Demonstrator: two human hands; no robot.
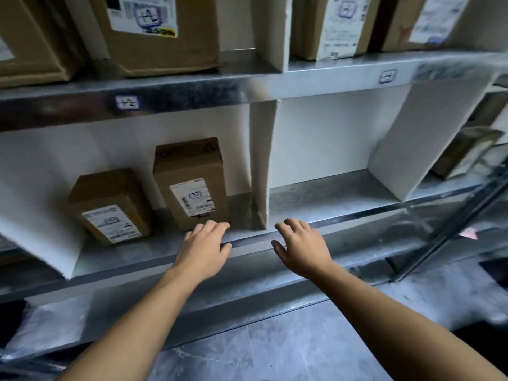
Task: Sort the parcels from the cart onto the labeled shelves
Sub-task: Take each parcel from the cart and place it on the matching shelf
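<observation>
- Cardboard parcel [192, 185] stands upright on the steel shelf [330, 199], left of the white divider [259, 166]; we would nudge it square, label facing out, matching the shelf tag [127, 102].
- Our left hand [204, 248] lies just before its base, fingers [217, 226] released; our right hand [301, 248], before the next compartment, is slack and holds nothing.

Left hand [204, 247], right hand [302, 247] outstretched, fingers relaxed, empty.
</observation>
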